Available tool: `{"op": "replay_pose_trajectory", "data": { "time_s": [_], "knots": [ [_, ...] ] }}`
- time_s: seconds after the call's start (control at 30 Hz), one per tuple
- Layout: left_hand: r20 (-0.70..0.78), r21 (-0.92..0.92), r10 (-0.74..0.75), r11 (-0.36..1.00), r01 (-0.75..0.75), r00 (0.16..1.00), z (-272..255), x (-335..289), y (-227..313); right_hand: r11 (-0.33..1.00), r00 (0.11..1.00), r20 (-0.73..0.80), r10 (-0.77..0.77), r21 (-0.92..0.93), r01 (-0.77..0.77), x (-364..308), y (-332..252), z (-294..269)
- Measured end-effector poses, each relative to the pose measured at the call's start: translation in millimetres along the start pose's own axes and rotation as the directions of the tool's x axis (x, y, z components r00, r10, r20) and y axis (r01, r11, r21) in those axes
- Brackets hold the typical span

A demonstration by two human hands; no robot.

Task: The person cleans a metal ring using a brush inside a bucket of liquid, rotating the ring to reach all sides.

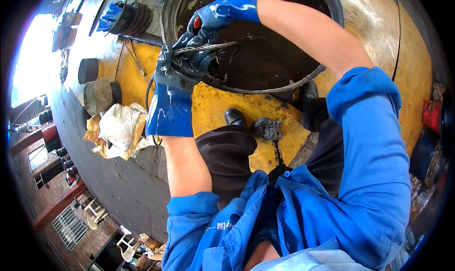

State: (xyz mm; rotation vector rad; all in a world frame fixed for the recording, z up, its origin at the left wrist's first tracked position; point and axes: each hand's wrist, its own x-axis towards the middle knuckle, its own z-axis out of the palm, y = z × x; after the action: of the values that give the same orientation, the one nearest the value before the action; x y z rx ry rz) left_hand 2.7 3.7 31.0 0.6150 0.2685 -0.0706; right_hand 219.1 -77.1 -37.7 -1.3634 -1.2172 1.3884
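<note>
Both of my hands wear wet blue gloves with dark grey palms and fingers, and they meet over the left rim of a large dark tub (334,8). My left hand (182,67) is closed around a twisted steel wire rope (208,47). One end of the rope points right over the dark liquid, with thin strands showing beyond it. On the other side the rope hangs down behind my left wrist. My right hand (215,17), just above the left, is closed on a red-ended object (197,22); the rest of it is hidden by the glove.
Left of the tub stand stacked black buckets (135,20) with blue gloves on top, and grey cylindrical cans (98,96). A crumpled white sack (124,124) lies nearby. Between my feet on the yellow floor (222,105) is a dark, shaggy clump (268,128) on a stick.
</note>
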Motion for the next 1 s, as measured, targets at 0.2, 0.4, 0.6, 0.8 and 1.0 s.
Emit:
{"op": "replay_pose_trajectory", "data": {
  "time_s": [0.2, 0.4, 0.6, 0.8, 1.0],
  "knots": [
    [0.030, 0.012, 0.045, 0.999, -0.046, 0.999, -2, 2, 0, 0.987, 0.921, -0.363, 0.142, -0.024, -0.161, 14, 24, -10],
    [0.056, 0.002, 0.049, 0.999, -0.049, 0.997, -7, 7, 3, 0.949, 0.837, -0.542, -0.077, -0.298, -0.106, 0, 51, -32],
    [0.155, -0.133, 0.063, 0.990, -0.042, 0.986, -34, -7, 16, 0.985, 0.818, -0.575, -0.019, -0.150, -0.082, -18, 1, -21],
    [0.004, 0.145, 0.176, 0.974, -0.175, 0.984, -13, 1, 8, 0.994, 0.983, -0.164, -0.086, -0.084, 0.073, -26, -6, 2],
    [0.193, -0.149, 0.082, 0.987, -0.053, 0.978, -9, -1, 9, 0.995, 0.961, -0.274, 0.024, 0.096, 0.003, -2, 34, 8]
  ]
}}
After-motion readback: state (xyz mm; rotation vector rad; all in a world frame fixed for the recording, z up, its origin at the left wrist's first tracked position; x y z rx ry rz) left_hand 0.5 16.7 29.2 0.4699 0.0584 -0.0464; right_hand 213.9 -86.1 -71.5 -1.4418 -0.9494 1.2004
